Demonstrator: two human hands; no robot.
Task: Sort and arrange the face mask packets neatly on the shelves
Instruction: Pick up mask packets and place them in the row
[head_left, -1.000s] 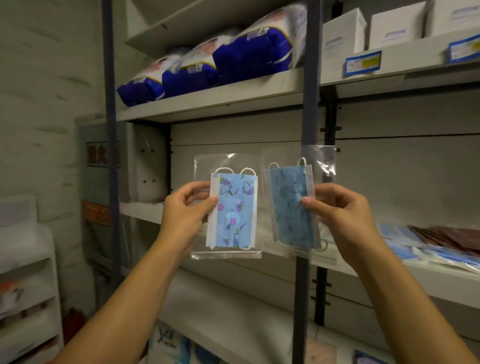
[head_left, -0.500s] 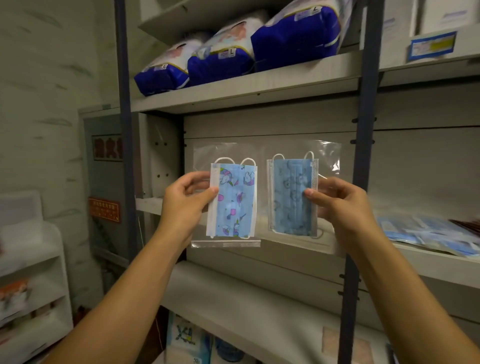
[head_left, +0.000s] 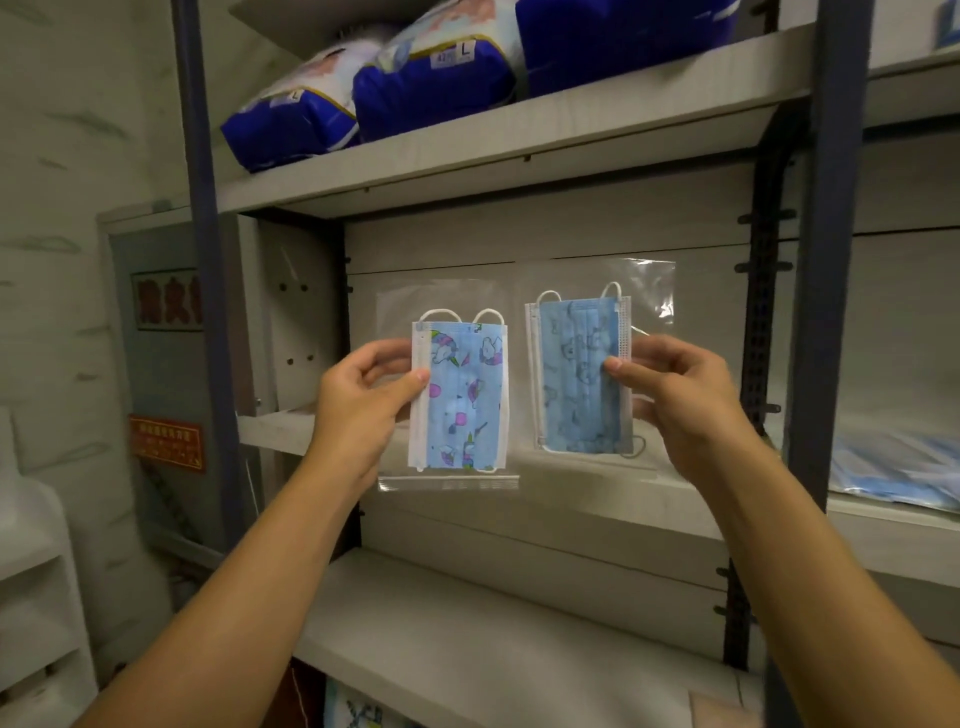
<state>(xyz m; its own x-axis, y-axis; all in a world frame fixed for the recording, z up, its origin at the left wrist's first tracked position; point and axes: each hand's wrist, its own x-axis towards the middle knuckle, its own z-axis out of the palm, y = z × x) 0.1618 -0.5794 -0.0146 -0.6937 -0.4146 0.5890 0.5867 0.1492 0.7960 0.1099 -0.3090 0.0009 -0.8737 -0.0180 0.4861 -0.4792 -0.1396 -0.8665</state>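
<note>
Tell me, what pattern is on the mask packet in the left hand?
Light blue with colourful unicorn-like cartoon figures and white edges, on the mask packet in the left hand; head view.

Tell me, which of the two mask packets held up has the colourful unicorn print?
The packet in the left hand: its unicorn mask packet shows pink and purple figures on light blue. The packet in the right hand, the plain blue mask packet, has only faint dark outlines.

1. Behind both gripped packets, the middle shelf bay stands open back to its grey rear panel
2. Right of the right hand, a blue upright post blocks sideways passage
3. Above, the upper shelf carries blue diaper packs
4. Below the hands, the lower shelf lies bare
</note>
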